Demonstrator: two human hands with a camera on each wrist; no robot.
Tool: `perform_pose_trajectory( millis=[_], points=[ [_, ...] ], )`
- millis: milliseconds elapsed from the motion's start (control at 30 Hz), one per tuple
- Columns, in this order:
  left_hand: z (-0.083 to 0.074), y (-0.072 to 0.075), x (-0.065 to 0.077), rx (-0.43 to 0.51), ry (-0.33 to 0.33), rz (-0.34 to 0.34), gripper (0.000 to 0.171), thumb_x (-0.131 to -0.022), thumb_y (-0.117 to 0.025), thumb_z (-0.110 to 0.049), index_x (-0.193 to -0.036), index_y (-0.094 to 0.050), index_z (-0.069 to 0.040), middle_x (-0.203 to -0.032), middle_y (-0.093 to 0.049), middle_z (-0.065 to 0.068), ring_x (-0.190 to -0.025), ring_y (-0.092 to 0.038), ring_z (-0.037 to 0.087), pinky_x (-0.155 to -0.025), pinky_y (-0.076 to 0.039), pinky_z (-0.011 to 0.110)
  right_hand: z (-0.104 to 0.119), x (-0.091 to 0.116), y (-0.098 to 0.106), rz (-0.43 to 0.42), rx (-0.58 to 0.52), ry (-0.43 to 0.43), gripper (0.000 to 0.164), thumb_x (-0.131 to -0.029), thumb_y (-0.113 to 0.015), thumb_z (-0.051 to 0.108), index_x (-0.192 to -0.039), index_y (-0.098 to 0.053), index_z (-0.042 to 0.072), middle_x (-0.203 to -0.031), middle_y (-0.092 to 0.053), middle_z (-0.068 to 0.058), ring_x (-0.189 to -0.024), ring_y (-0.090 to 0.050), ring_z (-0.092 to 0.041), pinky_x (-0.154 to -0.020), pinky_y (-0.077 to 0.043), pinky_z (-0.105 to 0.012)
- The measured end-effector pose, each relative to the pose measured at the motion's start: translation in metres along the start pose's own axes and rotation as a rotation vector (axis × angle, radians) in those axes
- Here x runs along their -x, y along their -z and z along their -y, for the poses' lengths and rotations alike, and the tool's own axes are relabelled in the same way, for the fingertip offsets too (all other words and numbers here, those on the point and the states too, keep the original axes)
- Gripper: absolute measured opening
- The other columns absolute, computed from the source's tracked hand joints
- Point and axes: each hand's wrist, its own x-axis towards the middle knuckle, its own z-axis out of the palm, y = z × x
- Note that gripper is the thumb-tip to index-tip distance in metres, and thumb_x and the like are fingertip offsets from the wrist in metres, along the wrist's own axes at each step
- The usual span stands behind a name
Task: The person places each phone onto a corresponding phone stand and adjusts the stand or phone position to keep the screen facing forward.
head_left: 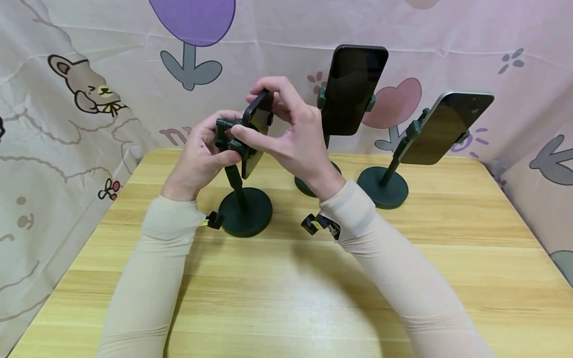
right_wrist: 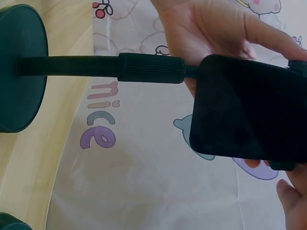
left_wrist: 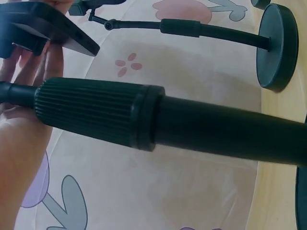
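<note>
A dark green phone stand with a round base stands at the left of the table, a black phone in its clamp. In the head view the phone is seen nearly edge-on; in the right wrist view its dark screen shows. My left hand grips the clamp and joint behind the phone, thumb low on the clamp. From the right, my right hand holds the phone, fingers over its upper edge and thumb near the clamp. The stand's ribbed collar crosses the left wrist view, just beside my left hand.
Two more green stands hold phones: a black phone at the back middle, partly behind my right hand, and a silver-edged phone at the right. A patterned cloth hangs behind the wooden table.
</note>
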Motion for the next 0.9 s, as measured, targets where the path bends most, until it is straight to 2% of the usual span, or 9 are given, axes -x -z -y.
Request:
perform_pose_trajectory(
  millis=[367, 667, 900],
  points=[
    [0.0020, -0.0034, -0.0018, -0.016, 0.020, 0.010, 0.069, -0.071, -0.084, -0.031, -0.124, -0.055, 0.002, -0.106, -0.056, 0.024, -0.093, -0.054, 0.030, -0.081, -0.050, 0.033, -0.0043, 0.0005, 0.0012, -0.022, -0.054, 0.012, 0.043, -0.075, -0.078, 0.002, -0.108, -0.052, -0.011, -0.094, -0.065, -0.017, -0.082, -0.065, -0.011, -0.084, -0.052, -0.035],
    [0.0022, -0.0037, -0.0034, -0.033, 0.006, 0.017, 0.069, -0.070, -0.084, -0.035, -0.123, -0.057, 0.000, -0.105, -0.056, 0.024, -0.093, -0.052, 0.031, -0.079, -0.050, 0.033, -0.0045, -0.0020, 0.0007, -0.031, -0.086, 0.034, 0.041, -0.076, -0.075, -0.001, -0.106, -0.051, -0.012, -0.092, -0.064, -0.018, -0.077, -0.066, -0.015, -0.078, -0.055, -0.038],
    [0.0012, -0.0035, -0.0031, -0.006, 0.003, 0.025, 0.067, -0.071, -0.084, -0.034, -0.122, -0.057, 0.000, -0.105, -0.056, 0.024, -0.094, -0.052, 0.033, -0.080, -0.051, 0.035, -0.0046, -0.0038, -0.0004, -0.029, -0.108, 0.039, 0.040, -0.076, -0.075, -0.001, -0.106, -0.050, -0.013, -0.091, -0.063, -0.017, -0.077, -0.067, -0.018, -0.078, -0.055, -0.040]
  ],
)
